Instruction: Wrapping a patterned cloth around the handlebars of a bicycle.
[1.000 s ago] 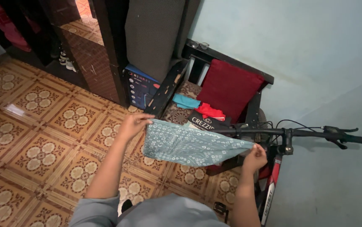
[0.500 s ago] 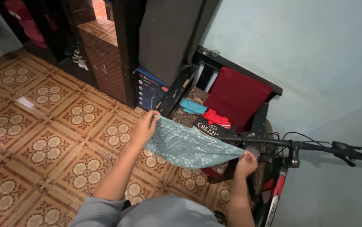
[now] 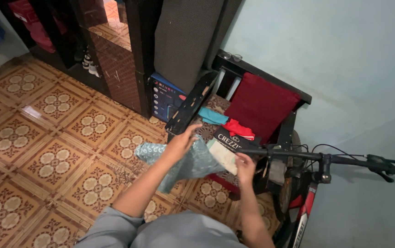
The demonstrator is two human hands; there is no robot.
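A light blue cloth with a white dot pattern [image 3: 186,163] hangs folded in front of me, above the tiled floor. My left hand [image 3: 182,141] grips its upper edge near the middle. My right hand [image 3: 244,163] holds the cloth's pale inner end close to the dark chair [image 3: 294,124]. The two hands are close together. On the chair seat lie a teal cloth [image 3: 212,115], a red cloth [image 3: 239,129] and a black printed garment [image 3: 227,140]; a dark red cushion [image 3: 262,104] leans on the chair back.
A bicycle with black handlebars [image 3: 344,160] stands at the right against the pale blue wall. A blue box [image 3: 164,97] and a dark shelf unit [image 3: 114,59] are behind the chair. Patterned floor tiles [image 3: 46,147] spread to the left.
The cloth was stretched wide between both hands; now my hands have come together and the cloth is folded, one end drooping to the left.
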